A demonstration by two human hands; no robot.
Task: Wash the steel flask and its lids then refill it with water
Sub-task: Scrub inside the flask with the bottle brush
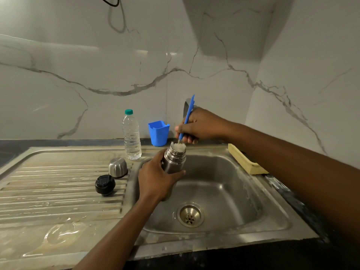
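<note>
A: Fingers first. The right hand (196, 125) has its fingers (191, 140) curled round the blue brush handle (187, 117), gripping low, just above the flask mouth. The left hand (155, 178) has its fingers (175, 174) wrapped round the steel flask (174, 160), which is near upright over the sink basin (224, 172), toward the basin's eleven o'clock corner.

B: Brush head?

A: Hidden down the neck. White foam shows at the mouth.

B: What could go wrong?

A: My read is that soapy steel is slick. A hard plunge could twist the flask out of the left grip and drop it into the basin. The handle is thin plastic and may flex and flick suds. A short rinse would leave soap in the refill.

B: Materials, working outward.

A: The flask is a brushed steel cylinder with a ribbed shoulder.
- Steel cap (117, 167): domed, mouth down at nine o'clock of the flask, on the ridged, wet drainboard (58, 191).
- Black stopper (105, 185): matte plastic, at eight o'clock, just beside the cap.
- Water bottle (132, 137): clear, ribbed, teal top, at ten o'clock.
- Blue cup (158, 133): plastic, at eleven o'clock.
- Yellow sponge (245, 162): porous block at three o'clock, on the sink rim.
- Dark desk (11, 147) beyond, and glossy veined wall tile behind it.
</note>
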